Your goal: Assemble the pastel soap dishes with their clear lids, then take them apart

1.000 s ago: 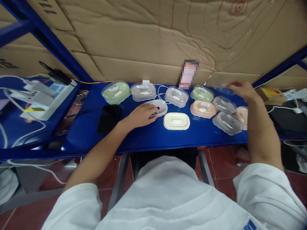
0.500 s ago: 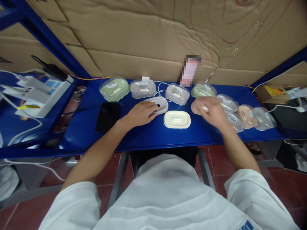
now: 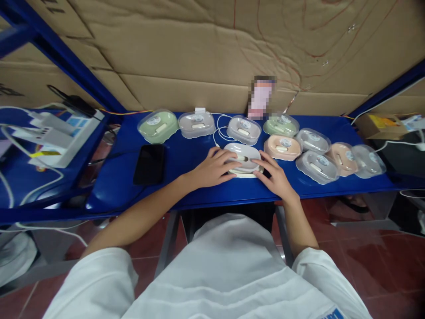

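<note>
Both of my hands are on a pale grey oval dish [image 3: 245, 149] in the middle of the bench. My left hand [image 3: 217, 167] has its fingers along the dish's left side, and my right hand [image 3: 272, 173] curls around the right side. The dish sits over a cream oval piece [image 3: 245, 174], of which only the front rim shows. In the dish's centre I see a small slot with a pale part and a dark spot; whether that part is loose is unclear. A peach dish with a clear cover [image 3: 283, 147] stands just right of my hands.
Several covered oval dishes stand behind and to the right, including a green one [image 3: 158, 127] and a grey one [image 3: 244, 130]. A black phone [image 3: 149, 164] lies at left. A white cable [image 3: 219, 133] runs behind my hands. Cardboard [image 3: 186, 53] backs the bench.
The grey dish has moved right, onto the cream piece. My left hand went with it; my right hand came left from over the peach dish to the grey dish's right side.
</note>
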`<state>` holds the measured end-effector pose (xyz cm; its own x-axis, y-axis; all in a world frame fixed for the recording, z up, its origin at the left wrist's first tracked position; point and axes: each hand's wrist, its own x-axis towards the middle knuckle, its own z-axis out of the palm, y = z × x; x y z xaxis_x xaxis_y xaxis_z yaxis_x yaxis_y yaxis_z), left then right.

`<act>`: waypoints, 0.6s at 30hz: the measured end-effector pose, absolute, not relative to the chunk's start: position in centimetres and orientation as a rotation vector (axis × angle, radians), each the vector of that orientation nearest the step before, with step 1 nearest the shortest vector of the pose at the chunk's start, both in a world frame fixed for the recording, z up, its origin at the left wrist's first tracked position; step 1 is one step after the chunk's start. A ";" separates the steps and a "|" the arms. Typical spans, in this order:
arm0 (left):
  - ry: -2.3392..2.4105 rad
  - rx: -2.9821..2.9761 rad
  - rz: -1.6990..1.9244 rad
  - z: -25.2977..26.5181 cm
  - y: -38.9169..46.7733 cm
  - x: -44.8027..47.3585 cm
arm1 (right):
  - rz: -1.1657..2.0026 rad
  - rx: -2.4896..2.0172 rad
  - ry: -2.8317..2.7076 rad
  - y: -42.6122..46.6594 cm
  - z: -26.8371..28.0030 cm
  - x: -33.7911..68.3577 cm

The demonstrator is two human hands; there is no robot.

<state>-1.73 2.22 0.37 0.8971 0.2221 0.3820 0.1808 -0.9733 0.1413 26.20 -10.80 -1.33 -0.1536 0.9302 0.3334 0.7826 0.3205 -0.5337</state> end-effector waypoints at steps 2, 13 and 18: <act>0.363 2.947 0.666 0.4 2.7 -2.2 | 0.315 -1.500 -1.900 -10.8 -1.4 26.2; 0.243 2.957 0.806 0.0 3.6 -2.5 | 0.285 -1.496 -1.772 -11.3 -1.6 26.3; 0.218 2.976 0.735 0.1 2.7 -2.2 | 0.319 -1.546 -1.821 -11.4 -1.6 26.0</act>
